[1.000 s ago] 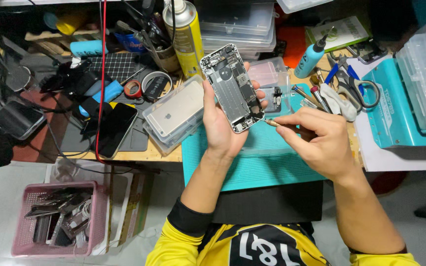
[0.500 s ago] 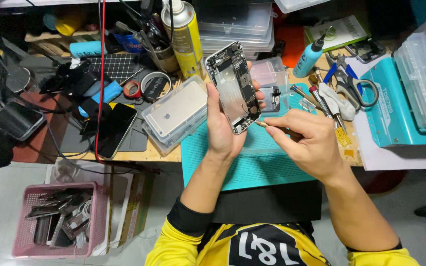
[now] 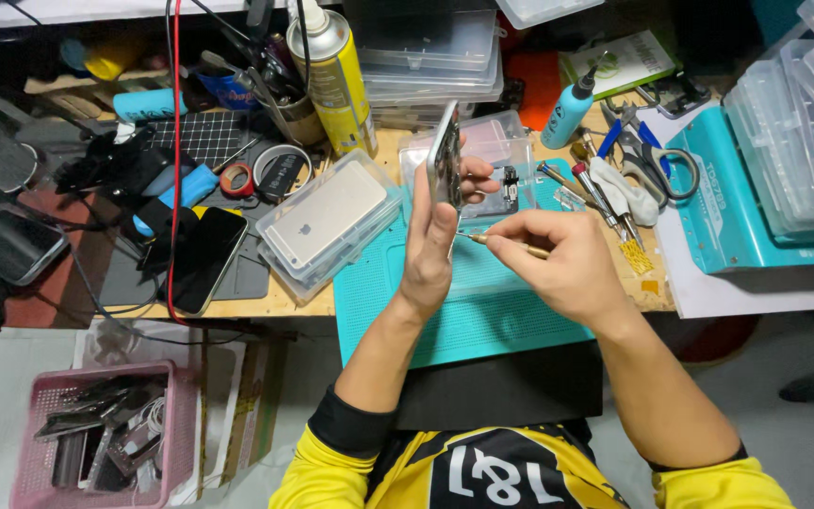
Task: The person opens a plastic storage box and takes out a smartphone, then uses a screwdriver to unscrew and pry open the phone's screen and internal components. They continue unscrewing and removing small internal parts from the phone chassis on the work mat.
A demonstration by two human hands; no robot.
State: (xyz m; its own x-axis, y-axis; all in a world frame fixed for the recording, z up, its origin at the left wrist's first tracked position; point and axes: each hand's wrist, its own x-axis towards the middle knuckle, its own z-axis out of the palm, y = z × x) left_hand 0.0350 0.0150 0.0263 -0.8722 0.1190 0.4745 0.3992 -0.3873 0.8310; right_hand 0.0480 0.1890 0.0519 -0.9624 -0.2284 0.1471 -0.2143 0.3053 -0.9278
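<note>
Left hand (image 3: pixel 429 247) grips the opened phone (image 3: pixel 444 155) edge-on; right hand (image 3: pixel 567 264) pinches a screwdriver (image 3: pixel 511 246) just beside it.

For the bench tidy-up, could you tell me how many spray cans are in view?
1: a yellow spray can stands at the bench's back, left of the stacked clear boxes. Clutter may hide others.

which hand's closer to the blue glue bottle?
Right. The right hand sits below and slightly left of the blue glue bottle; the left hand, holding the opened phone, is farther left.
</note>
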